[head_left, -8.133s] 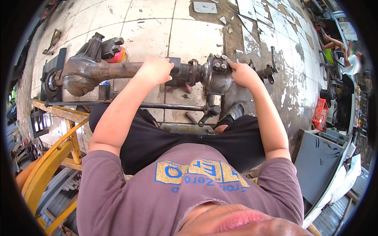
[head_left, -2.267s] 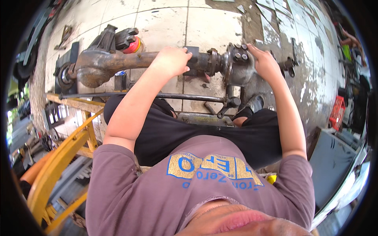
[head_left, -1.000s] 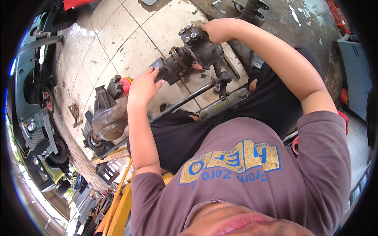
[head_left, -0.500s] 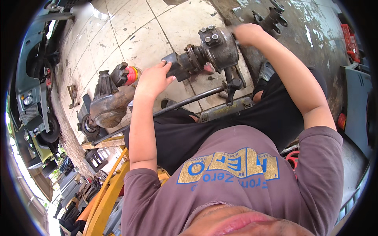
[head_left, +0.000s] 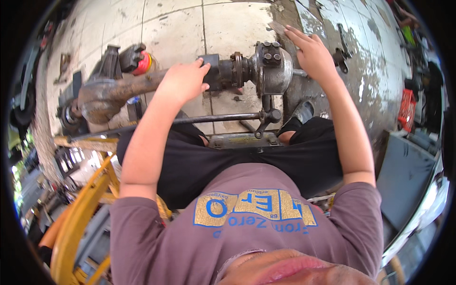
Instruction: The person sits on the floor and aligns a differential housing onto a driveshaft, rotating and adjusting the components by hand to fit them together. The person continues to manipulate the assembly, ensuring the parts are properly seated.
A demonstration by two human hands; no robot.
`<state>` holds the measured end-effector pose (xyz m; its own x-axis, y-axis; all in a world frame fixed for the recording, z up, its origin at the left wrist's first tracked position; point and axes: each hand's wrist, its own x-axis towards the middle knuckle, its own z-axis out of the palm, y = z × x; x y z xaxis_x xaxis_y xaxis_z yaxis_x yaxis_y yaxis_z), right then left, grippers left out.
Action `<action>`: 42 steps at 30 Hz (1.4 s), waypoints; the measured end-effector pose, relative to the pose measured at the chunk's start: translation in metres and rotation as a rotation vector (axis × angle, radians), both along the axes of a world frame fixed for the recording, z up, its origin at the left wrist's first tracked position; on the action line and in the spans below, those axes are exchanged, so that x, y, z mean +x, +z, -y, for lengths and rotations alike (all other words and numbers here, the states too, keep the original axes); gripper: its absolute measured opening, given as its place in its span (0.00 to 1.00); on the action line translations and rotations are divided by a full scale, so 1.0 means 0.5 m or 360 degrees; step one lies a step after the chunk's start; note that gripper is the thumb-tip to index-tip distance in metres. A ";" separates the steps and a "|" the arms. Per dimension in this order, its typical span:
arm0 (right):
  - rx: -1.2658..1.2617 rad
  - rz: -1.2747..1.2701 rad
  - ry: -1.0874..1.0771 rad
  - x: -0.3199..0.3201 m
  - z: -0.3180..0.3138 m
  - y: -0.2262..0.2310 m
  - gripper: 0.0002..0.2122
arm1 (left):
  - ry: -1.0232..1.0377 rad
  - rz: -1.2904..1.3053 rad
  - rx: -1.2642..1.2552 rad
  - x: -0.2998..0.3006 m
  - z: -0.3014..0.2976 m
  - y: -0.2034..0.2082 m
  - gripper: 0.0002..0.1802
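Note:
A rusty vehicle axle (head_left: 137,84) lies across in front of my legs, with a rounded differential housing (head_left: 100,102) at its left. My left hand (head_left: 183,80) rests on the axle tube, its fingertips on a dark block (head_left: 217,71) and its thumb apart. Right of the block are a flanged ring (head_left: 238,69) and a round steering knuckle (head_left: 280,71) with bolts on top. A short shaft stub (head_left: 299,72) sticks out of the knuckle. Just beyond the stub, my right hand (head_left: 316,54) is stretched out, holding nothing I can see. A pale blur lies by its fingertips.
A long steering rod (head_left: 213,118) runs between the axle and my legs. A yellow metal frame (head_left: 83,209) stands at the lower left. Dark metal parts (head_left: 342,54) lie on the floor at right, farther from a red crate (head_left: 407,110) and a grey panel (head_left: 403,164).
My right hand has come away from the knuckle's outer end, and the shaft stub now shows. My left hand stays on the axle by the block. The whole view has shifted and turned.

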<state>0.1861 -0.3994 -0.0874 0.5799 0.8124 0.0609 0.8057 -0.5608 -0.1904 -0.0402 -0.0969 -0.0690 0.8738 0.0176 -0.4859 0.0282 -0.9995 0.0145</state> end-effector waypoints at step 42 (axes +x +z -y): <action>-0.0192 0.0013 0.0063 -0.015 -0.007 0.000 0.37 | 0.0078 -0.0218 -0.0066 0.008 0.012 0.007 0.34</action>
<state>0.1784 -0.3958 -0.0874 0.5468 0.8365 -0.0340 0.8291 -0.5467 -0.1170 -0.0362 -0.1029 -0.0655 0.7980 0.0363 -0.6015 0.0817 -0.9955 0.0482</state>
